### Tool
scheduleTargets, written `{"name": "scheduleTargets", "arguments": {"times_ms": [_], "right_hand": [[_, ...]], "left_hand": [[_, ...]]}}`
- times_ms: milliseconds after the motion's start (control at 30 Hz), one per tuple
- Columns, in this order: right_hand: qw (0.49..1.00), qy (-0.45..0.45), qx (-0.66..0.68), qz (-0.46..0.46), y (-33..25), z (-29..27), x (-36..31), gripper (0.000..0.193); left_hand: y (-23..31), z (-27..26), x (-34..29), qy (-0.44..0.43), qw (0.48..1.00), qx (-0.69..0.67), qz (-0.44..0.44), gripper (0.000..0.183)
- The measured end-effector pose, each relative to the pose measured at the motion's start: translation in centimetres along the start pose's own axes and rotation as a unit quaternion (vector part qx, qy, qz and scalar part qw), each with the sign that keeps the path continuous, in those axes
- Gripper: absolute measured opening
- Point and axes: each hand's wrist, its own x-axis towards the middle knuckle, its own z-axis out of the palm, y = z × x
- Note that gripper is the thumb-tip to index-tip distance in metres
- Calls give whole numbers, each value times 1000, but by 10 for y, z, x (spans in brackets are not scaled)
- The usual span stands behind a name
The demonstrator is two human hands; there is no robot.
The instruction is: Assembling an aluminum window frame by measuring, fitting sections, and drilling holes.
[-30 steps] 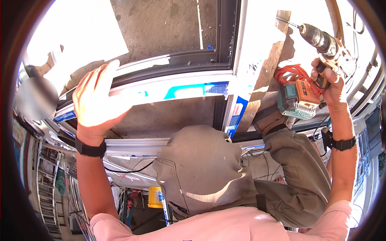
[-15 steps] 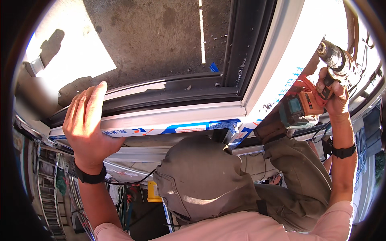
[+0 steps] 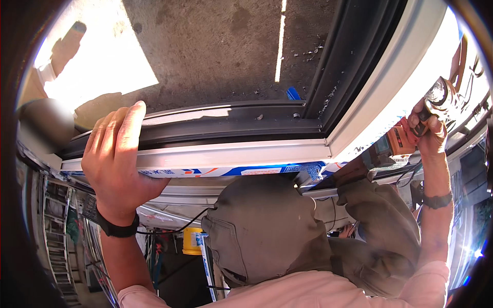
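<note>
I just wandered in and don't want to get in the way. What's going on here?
A person is handling a white frame with dark inner edges. Their left hand grips its near side, toward the left end. Their right hand holds a power drill by its handle, off to the right, with part of the drill hidden behind the frame. A yellow container sits lower down.

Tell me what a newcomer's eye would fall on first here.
Probably the large white-and-black frame across the middle, the bare left hand draped over its near rail. Next, the drill with an orange base in the bare right hand, far right. A white sunlit patch marks the grey concrete floor, upper left.
</note>
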Motion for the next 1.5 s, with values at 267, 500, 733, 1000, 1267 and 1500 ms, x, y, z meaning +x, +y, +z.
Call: {"name": "scheduleTargets", "arguments": {"times_ms": [267,500,733,1000,1267,1500], "right_hand": [[999,0,3,-42,-1,15,1,55],[998,-27,7,-55,-1,13,-4,53],[997,3,-35,-74,-2,11,-18,49],[994,-16,-68,-82,3,2,-6,47],[994,-1,-40,-102,17,-57,13,45],[991,6,-29,-130,29,-48,11,40]], "left_hand": [[10,-3,2,9,999,17,-27,67],[15,-7,-6,38,999,-5,3,64],[29,1,-11,76,997,7,-7,53],[36,13,-42,170,973,152,-43,61],[149,98,-223,-138,985,-89,-59,102],[146,143,-250,-11,997,-54,-51,74]]}}
